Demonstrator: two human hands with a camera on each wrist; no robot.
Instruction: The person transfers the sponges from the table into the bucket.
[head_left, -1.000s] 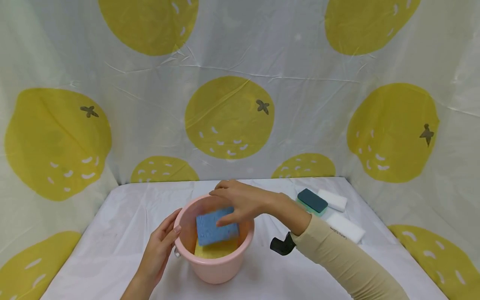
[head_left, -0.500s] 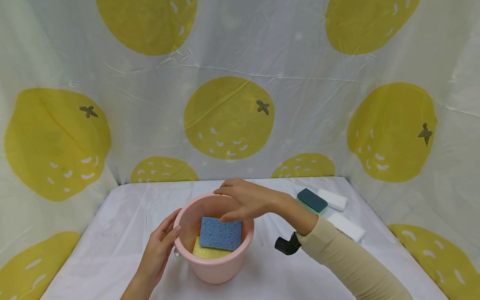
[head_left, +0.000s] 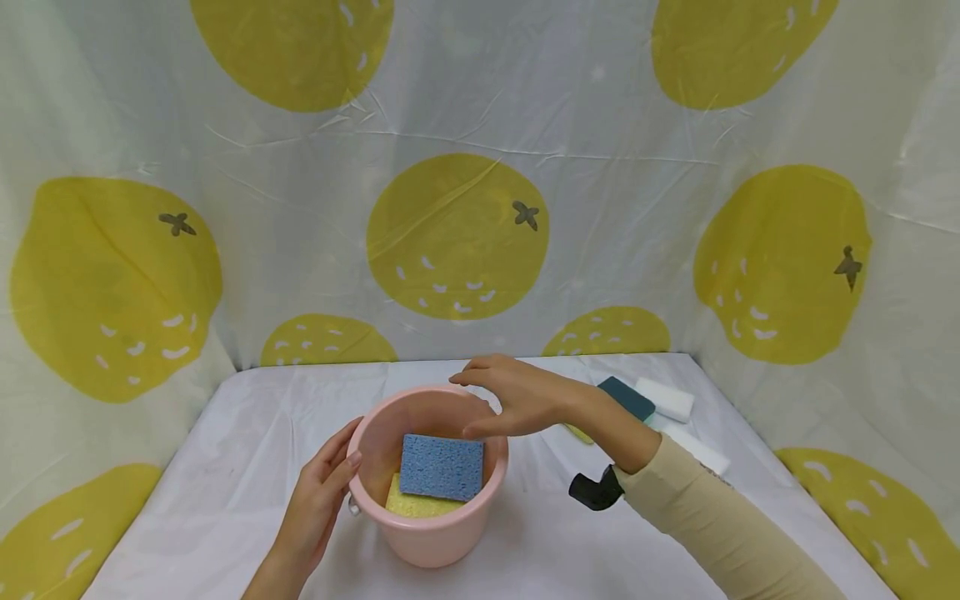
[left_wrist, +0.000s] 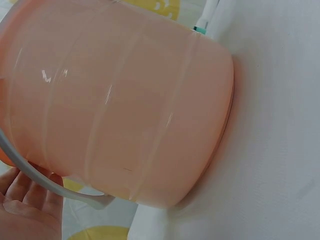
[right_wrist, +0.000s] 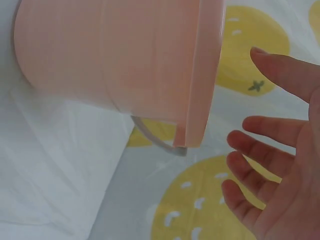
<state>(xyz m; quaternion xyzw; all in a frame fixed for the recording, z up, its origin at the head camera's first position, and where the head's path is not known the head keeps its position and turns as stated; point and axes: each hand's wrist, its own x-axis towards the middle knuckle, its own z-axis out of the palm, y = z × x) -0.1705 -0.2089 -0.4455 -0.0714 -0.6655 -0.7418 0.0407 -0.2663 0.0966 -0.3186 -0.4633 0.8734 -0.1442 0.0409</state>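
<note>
A pink bucket (head_left: 429,546) stands upright on the white-covered table, its grey handle (left_wrist: 55,189) hanging down the side in the left wrist view. Inside it a blue sponge (head_left: 441,468) lies over a yellow sponge (head_left: 414,503), which is partly hidden. My left hand (head_left: 318,492) holds the bucket's left rim, thumb at the rim and fingers along the outside. Above the far right rim hovers my right hand (head_left: 519,400), fingers spread and nothing in it. The right wrist view shows those fingers (right_wrist: 265,152) apart from the bucket.
To the right lie a dark green sponge (head_left: 628,398), a white block (head_left: 666,400) behind it and another white block (head_left: 699,452) in front. A yellow edge (head_left: 579,433) peeks out beside my right forearm. Lemon-patterned curtains (head_left: 459,233) close off the back and sides.
My right hand has let go of the blue sponge, which now rests inside the bucket, and has moved up and right. My left hand has stayed at the rim.
</note>
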